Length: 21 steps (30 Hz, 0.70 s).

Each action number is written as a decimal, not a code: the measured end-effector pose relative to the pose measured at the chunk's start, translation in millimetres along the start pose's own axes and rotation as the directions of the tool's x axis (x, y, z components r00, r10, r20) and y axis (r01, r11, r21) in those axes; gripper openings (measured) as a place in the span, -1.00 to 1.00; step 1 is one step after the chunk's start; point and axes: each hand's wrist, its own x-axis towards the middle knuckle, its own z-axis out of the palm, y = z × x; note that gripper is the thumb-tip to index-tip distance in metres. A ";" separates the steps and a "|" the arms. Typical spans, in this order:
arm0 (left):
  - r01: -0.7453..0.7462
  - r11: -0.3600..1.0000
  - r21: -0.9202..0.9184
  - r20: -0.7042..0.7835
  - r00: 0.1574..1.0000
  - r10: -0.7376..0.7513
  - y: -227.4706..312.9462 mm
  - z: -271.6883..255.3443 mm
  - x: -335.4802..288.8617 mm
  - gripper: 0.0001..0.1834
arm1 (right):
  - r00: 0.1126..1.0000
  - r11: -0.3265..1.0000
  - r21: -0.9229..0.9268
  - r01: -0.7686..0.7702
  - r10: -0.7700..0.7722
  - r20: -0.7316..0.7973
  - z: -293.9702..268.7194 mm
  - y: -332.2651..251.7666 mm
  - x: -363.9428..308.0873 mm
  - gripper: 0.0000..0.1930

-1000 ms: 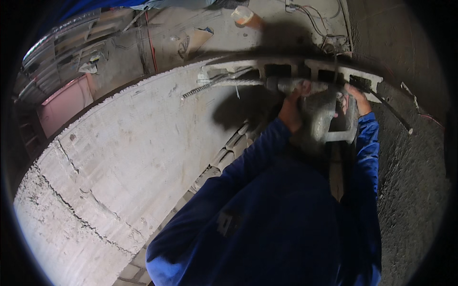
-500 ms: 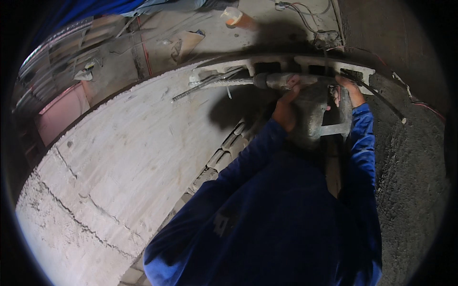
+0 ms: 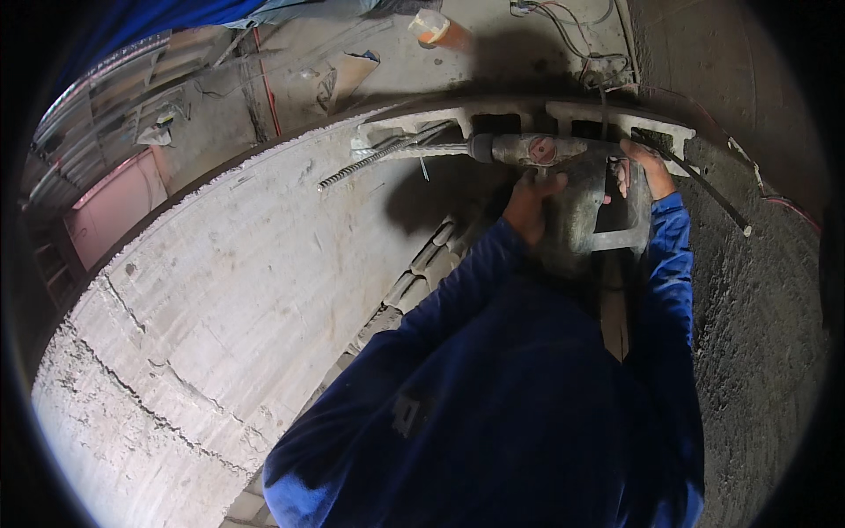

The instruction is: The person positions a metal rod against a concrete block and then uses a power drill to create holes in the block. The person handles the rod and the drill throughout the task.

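Note:
A dusty grey rotary hammer [image 3: 570, 207] lies sideways across the top of the wall, in front of hollow concrete blocks [image 3: 656, 132]. From its black chuck [image 3: 481, 148] a long drill bit [image 3: 440, 150] runs left to the pale concrete wall [image 3: 246, 255]. My right hand [image 3: 647, 167] is wrapped round the rear handle. My left hand [image 3: 531, 204] grips the tool's body, thumb just below a round reddish knob [image 3: 541, 150]; its other fingers are mostly hidden. A ribbed steel bar [image 3: 365, 165] juts out beside the bit.
A second bar [image 3: 717, 198] sticks out right of the handle. Rough dark plaster [image 3: 757, 334] covers the right-hand wall. Beyond the blocks are a plastic cup with orange contents [image 3: 443, 33] and loose cables [image 3: 572, 40]. Stacked bricks [image 3: 405, 290] show past my left sleeve.
My left thumb has come down off the round knob, which now shows fully. The rotary hammer and my right hand stay nearly where they were.

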 end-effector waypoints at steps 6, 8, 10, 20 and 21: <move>0.154 0.976 -0.152 0.171 0.977 -0.128 15.3 -27.7 1.7 -0.52 | 1.000 0.999 0.032 -0.023 0.023 0.003 15.7 20.1 13.5 -0.66; 0.063 0.994 -0.095 0.082 0.995 -0.055 11.6 -33.0 -4.0 -0.51 | 0.998 0.996 0.068 -0.059 0.059 0.005 21.6 27.5 10.8 -0.66; 0.024 0.998 -0.056 0.043 0.999 -0.021 7.2 -34.6 -6.9 -0.53 | 0.999 0.998 0.049 -0.044 0.044 0.009 26.5 32.8 0.1 -0.64; -0.079 0.959 -0.271 0.299 0.940 0.162 18.2 -49.5 6.3 -0.56 | 1.000 0.999 -0.021 -0.031 0.031 0.000 39.7 8.7 -24.2 -0.65; -0.154 0.958 -0.241 0.343 0.910 0.232 17.8 -49.8 3.1 -0.56 | 1.000 0.999 -0.034 -0.010 0.010 0.019 40.2 7.4 -25.1 -0.67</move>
